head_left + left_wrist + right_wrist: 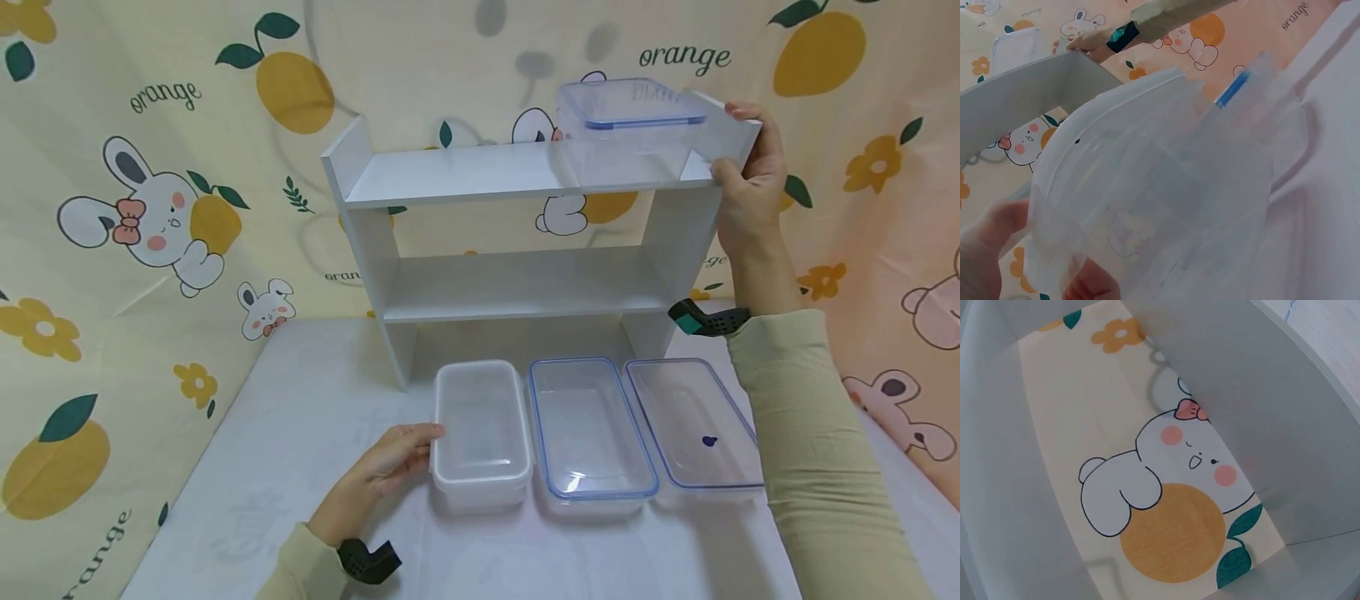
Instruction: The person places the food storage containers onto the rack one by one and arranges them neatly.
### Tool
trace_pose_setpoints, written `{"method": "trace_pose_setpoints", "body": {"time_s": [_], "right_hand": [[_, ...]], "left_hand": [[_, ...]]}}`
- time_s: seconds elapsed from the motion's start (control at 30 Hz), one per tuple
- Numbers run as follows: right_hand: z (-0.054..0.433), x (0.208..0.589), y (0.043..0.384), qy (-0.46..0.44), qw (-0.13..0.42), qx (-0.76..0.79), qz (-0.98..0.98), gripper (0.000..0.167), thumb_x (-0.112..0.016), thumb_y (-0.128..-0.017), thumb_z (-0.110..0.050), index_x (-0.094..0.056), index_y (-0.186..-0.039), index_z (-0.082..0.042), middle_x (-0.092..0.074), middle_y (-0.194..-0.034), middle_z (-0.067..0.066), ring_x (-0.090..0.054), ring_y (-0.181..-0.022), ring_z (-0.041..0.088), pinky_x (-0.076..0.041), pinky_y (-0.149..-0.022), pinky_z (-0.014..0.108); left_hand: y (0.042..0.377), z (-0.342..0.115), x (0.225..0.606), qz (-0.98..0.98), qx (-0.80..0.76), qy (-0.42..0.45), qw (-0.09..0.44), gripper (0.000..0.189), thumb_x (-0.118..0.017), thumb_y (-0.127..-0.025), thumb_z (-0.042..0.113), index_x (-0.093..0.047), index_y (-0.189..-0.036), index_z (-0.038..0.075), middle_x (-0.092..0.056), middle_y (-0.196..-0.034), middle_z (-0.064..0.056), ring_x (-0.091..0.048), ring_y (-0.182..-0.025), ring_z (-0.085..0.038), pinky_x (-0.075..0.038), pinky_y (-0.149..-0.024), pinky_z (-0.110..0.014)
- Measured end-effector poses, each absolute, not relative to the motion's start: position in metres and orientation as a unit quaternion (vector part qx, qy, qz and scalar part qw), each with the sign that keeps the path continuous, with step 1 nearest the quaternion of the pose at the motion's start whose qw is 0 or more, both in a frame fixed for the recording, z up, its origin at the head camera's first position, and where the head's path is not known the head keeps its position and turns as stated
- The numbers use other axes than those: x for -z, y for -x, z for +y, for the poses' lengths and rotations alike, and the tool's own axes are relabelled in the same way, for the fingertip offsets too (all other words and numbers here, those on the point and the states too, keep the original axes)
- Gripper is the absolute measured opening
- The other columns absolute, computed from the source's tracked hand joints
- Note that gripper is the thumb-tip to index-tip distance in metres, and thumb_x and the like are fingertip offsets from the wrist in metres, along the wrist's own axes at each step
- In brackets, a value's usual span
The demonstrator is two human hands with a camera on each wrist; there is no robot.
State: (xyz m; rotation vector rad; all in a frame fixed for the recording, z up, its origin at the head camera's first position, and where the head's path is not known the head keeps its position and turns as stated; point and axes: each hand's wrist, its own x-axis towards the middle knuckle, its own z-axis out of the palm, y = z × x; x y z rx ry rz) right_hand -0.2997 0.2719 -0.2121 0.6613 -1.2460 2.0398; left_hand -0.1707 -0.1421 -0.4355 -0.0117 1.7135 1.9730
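Note:
A clear plastic food container with a frosted white lid (482,425) stands on the table, leftmost of a row of three. My left hand (386,462) holds it at its left side; the left wrist view shows the thumb (1007,222) at its edge. Up at the top right of the white shelf unit (517,287), my right hand (757,179) grips the side panel, fingers over its upper edge and thumb at the front. Beside that hand, a blue-rimmed clear container (633,133) sits on the top board. The right hand itself is outside the right wrist view.
Two blue-rimmed containers, one in the middle (592,429) and one at the right (693,425), stand close together before the shelf. The shelf's middle board (517,283) lies behind them. A patterned cloth (172,333) hangs behind the white table (247,500).

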Motion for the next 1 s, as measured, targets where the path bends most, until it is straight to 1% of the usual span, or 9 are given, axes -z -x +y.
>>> {"method": "trace_pose_setpoints", "body": {"time_s": [0.23, 0.37, 0.5, 0.63, 0.83, 1.0], "right_hand": [[0.272, 0.212, 0.299, -0.246, 0.322, -0.779, -0.479, 0.045, -0.040, -0.085, 0.023, -0.057, -0.111, -0.009, -0.051, -0.132, 0.004, -0.040, -0.127, 0.022, -0.037, -0.116, 0.035], [0.272, 0.211, 0.299, -0.243, 0.321, -0.782, -0.476, 0.046, -0.039, -0.085, 0.024, -0.058, -0.111, -0.009, -0.051, -0.132, 0.004, -0.041, -0.127, 0.022, -0.038, -0.116, 0.035], [0.272, 0.211, 0.298, -0.247, 0.321, -0.782, -0.473, 0.045, -0.039, -0.085, 0.024, -0.058, -0.111, -0.008, -0.051, -0.132, 0.005, -0.041, -0.127, 0.023, -0.039, -0.116, 0.036], [0.272, 0.212, 0.298, -0.246, 0.321, -0.783, -0.473, 0.044, -0.040, -0.085, 0.023, -0.057, -0.111, -0.009, -0.051, -0.132, 0.004, -0.041, -0.127, 0.022, -0.038, -0.116, 0.036], [0.273, 0.212, 0.298, -0.248, 0.326, -0.777, -0.477, 0.045, -0.040, -0.085, 0.023, -0.057, -0.111, -0.009, -0.051, -0.133, 0.004, -0.041, -0.126, 0.022, -0.038, -0.117, 0.038], [0.273, 0.213, 0.298, -0.251, 0.326, -0.775, -0.480, 0.043, -0.041, -0.086, 0.022, -0.057, -0.111, -0.009, -0.050, -0.134, 0.005, -0.041, -0.127, 0.023, -0.039, -0.116, 0.036]], "left_hand": [[0.171, -0.143, 0.433, 0.636, -0.726, 0.004, 0.261, 0.048, -0.060, -0.092, 0.020, -0.049, -0.124, -0.015, -0.068, -0.089, 0.008, -0.065, -0.085, -0.003, -0.055, -0.077, -0.016], [0.171, -0.144, 0.428, 0.639, -0.725, -0.007, 0.255, 0.046, -0.058, -0.092, 0.020, -0.051, -0.122, -0.014, -0.068, -0.089, 0.009, -0.065, -0.086, -0.003, -0.055, -0.077, -0.015], [0.171, -0.145, 0.421, 0.634, -0.731, -0.017, 0.252, 0.030, -0.056, -0.092, 0.018, -0.058, -0.111, -0.006, -0.067, -0.088, 0.009, -0.065, -0.085, -0.003, -0.055, -0.077, -0.015], [0.170, -0.146, 0.415, 0.630, -0.735, -0.022, 0.250, 0.019, -0.054, -0.092, 0.016, -0.060, -0.102, 0.002, -0.067, -0.086, 0.009, -0.065, -0.083, -0.002, -0.055, -0.075, -0.016], [0.170, -0.147, 0.405, 0.627, -0.741, -0.020, 0.241, 0.015, -0.054, -0.092, 0.016, -0.060, -0.099, 0.004, -0.067, -0.084, 0.009, -0.064, -0.081, -0.002, -0.055, -0.074, -0.015], [0.170, -0.147, 0.399, 0.623, -0.746, -0.015, 0.235, 0.012, -0.054, -0.092, 0.015, -0.060, -0.097, 0.006, -0.066, -0.083, 0.010, -0.064, -0.080, -0.001, -0.055, -0.074, -0.015]]}}
